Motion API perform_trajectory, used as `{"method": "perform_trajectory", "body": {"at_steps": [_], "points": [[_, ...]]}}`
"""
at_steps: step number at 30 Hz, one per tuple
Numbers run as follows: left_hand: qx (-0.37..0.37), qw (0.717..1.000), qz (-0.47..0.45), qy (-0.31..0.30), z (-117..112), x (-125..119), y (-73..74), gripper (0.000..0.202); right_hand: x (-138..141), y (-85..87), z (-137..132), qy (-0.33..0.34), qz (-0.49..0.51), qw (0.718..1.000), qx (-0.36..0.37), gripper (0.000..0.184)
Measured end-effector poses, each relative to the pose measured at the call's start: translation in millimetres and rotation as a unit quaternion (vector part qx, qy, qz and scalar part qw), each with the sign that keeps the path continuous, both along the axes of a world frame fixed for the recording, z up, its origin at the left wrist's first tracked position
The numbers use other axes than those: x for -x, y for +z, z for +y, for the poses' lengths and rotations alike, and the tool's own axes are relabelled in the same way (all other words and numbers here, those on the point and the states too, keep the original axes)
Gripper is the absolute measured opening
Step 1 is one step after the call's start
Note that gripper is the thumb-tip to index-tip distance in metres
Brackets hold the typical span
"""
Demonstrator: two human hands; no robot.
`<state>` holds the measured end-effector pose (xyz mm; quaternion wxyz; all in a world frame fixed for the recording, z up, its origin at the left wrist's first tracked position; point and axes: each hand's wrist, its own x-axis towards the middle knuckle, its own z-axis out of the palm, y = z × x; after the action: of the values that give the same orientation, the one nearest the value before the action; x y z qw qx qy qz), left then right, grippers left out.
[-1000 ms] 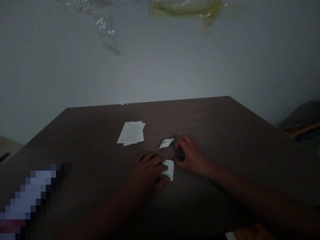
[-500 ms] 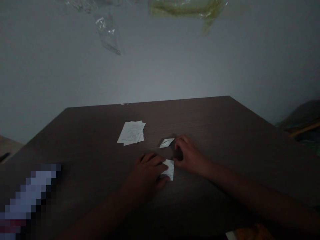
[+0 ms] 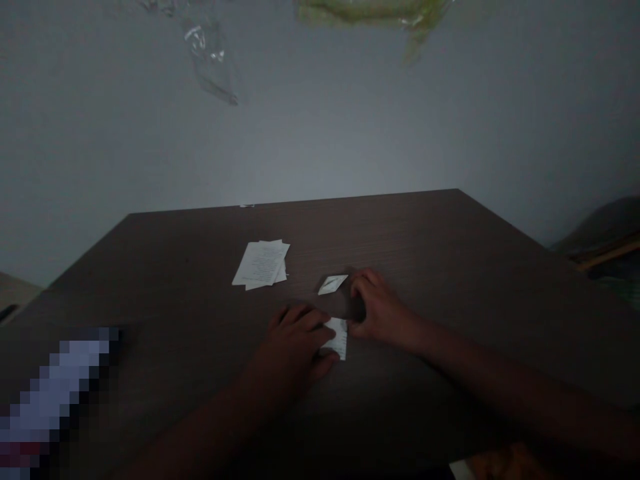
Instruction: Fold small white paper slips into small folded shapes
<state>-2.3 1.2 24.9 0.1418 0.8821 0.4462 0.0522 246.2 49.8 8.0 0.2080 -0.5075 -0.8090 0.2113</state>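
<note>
Between the two hands, on the dark wood-grain bench (image 3: 450, 280), lies a small white paper slip (image 3: 339, 339). Its uncovered part runs roughly front to back, tilted slightly; the rest is hidden under the left hand (image 3: 295, 343), so its full outline cannot be seen.

The left hand is the nearer of the two, lying across the slip's left side. Its fingers (image 3: 307, 320) are extended and lightly bent, with the thumb low by the slip's near end. The hand is half open and rests on the paper, but whether it pinches the slip or only presses it cannot be told.

The right hand (image 3: 377, 310) sits to the slip's right and is more closed, with its fingers curled. Its thumb is at the slip's right edge, touching or nearly so; the light is too dim to tell whether it has hold.

Just ahead of the right hand's fingers lies a small folded piece of white paper (image 3: 333, 285), untouched. Farther ahead of the left hand is a loose stack of printed sheets (image 3: 259, 265), well apart from both hands. Left of the left hand, a pixelated blur (image 3: 55, 393) covers something that cannot be named. Below the right forearm, an orange object (image 3: 505, 463) is mostly out of view.
</note>
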Motion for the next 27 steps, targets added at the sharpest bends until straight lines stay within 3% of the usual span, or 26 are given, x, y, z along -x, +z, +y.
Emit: {"method": "perform_trajectory", "body": {"at_steps": [7,14,21,27], "points": [[0.011,1.000,-0.005,0.011,-1,-4,7.1,0.022,5,-1.1,-27,0.079,0.002,0.997,0.005,0.052],[-0.007,1.000,-0.020,0.007,0,-1,-0.7,0.027,7,-0.6,-10,0.007,-0.029,1.000,-0.001,0.051],[-0.021,0.999,-0.031,0.005,1,1,-9.2,0.026,9,2.9,-28,0.067,-0.023,0.997,-0.001,0.052],[-0.008,1.000,-0.029,0.001,2,3,-8.2,0.025,8,5.7,-16,0.033,-0.027,0.999,0.007,0.050]]}}
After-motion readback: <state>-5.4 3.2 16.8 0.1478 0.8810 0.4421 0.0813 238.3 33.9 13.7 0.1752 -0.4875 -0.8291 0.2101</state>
